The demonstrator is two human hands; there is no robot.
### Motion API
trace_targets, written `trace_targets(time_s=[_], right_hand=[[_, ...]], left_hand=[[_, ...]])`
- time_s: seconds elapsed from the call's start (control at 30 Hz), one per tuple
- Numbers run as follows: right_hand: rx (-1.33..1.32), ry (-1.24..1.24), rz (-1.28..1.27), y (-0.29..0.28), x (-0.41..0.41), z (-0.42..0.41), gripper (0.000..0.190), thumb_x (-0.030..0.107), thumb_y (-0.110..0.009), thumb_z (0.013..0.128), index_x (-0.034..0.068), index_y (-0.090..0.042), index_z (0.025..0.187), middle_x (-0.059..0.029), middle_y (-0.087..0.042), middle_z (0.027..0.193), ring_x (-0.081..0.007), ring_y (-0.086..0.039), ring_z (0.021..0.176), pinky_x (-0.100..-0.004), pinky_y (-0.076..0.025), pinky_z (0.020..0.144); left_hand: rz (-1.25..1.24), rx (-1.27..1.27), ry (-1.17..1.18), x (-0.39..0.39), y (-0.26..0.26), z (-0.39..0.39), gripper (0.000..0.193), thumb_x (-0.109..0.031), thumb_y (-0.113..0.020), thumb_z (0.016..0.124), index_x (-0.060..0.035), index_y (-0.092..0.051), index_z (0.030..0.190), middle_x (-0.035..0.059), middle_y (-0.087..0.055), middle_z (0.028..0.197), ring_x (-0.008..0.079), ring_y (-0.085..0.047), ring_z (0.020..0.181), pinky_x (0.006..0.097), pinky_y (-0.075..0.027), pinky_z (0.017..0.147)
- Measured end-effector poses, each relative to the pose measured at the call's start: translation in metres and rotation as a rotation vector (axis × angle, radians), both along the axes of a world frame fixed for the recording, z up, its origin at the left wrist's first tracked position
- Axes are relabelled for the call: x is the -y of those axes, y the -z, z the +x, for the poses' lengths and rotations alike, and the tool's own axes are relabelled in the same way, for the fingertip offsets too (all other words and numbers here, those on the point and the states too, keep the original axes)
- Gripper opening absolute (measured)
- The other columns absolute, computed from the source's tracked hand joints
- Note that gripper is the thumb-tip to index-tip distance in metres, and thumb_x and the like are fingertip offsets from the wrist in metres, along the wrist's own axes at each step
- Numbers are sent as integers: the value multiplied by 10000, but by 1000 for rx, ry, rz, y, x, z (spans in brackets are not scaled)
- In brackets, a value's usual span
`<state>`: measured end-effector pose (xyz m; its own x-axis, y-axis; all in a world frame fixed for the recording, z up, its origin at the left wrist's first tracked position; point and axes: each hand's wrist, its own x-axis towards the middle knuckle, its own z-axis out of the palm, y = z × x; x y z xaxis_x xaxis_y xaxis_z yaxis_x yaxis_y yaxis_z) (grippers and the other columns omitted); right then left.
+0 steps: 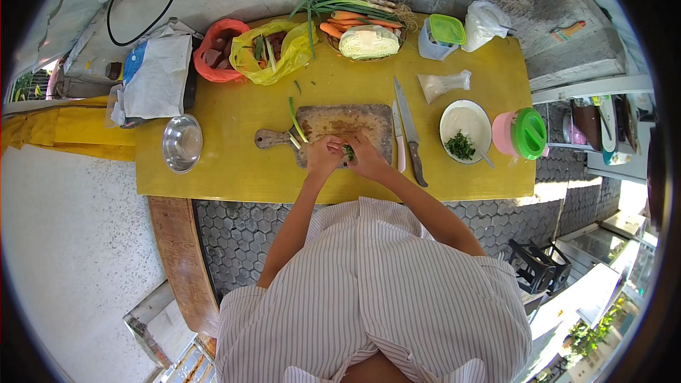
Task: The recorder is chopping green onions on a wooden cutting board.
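Observation:
Both my hands are over the near part of a worn wooden cutting board [346,117]. My right hand [368,157] has its fingers around chopped green leaves [348,152]. Close against them on the left is my left hand [325,155], fingers curled; whether it grips anything is hidden. Beside it, spring onion pieces [296,123] lie across the board's left edge. Right of the board lie a knife with a pale handle [399,138] and a larger knife with a dark handle [409,133]. Farther right, a white bowl [465,117] holds pale batter, chopped greens and a spoon.
A steel bowl [182,143] stands left. Along the back are a red bag [218,50], a yellow bag [274,50], a cut cabbage [369,42], carrots [340,26] and a green-lidded container [441,37]. A pink jug [518,133] stands right, a small powder bag [441,85] behind the bowl.

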<state>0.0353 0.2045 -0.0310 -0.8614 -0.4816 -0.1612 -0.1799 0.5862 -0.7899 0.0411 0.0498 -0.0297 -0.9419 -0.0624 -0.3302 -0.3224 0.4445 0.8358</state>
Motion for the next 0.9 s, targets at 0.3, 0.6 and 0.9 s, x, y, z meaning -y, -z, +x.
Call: trace_targets(time_s=[0.3, 0.6, 0.9], right_hand=[[-219, -258, 213, -4, 14, 9, 304, -2, -569, 691, 10, -574, 994, -169, -451, 1091, -327, -519, 1012, -397, -489, 782], [56, 114, -131, 7, -12, -3, 210, -17, -619, 647, -6, -625, 857, -108, -623, 795, -190, -615, 750, -253, -501, 666], [215, 716, -259, -30, -208, -5, 129, 3, -655, 714, -28, -638, 839, -47, -638, 734, -96, -603, 670, -215, -470, 619]], left_hand=[[-166, -76, -158, 27, -8, 4, 233, -68, -615, 687, -9, -643, 911, 101, -659, 825, 167, -635, 730, 276, -512, 689], [-33, -110, -21, 17, 9, 18, 239, -25, -627, 685, 1, -636, 922, 96, -658, 835, 158, -635, 743, 264, -512, 697], [-88, -119, 209, -2, -6, 18, 258, -30, -666, 654, -18, -612, 906, 133, -626, 895, 238, -631, 812, 324, -512, 726]])
